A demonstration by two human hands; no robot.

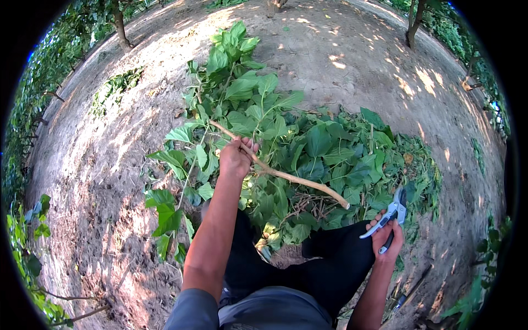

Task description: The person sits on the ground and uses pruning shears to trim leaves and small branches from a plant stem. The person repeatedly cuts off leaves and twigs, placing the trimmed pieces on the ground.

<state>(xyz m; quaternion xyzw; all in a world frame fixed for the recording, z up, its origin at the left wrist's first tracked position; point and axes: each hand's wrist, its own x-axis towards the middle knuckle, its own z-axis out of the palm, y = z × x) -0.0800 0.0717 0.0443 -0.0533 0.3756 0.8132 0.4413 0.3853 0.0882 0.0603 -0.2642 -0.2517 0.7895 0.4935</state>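
My left hand grips a light-brown, leafy branch partway along its length. The branch slants from upper left to lower right, and its pale cut end points toward my right side. Green leaves cluster around its upper part and beyond my left hand. At the right, over my knee, my right hand holds a pair of pruning shears with grey-and-black handles, the blades pointing up and away. The shears are apart from the branch. Below the branch's cut end lie short cut twigs among leaves.
A broad heap of cut leaves covers the dirt ground before me and to the right. A smaller leaf pile lies at upper left. Tree trunks stand around. A long dark tool or stick lies at lower right. Leafy twigs reach in at lower left.
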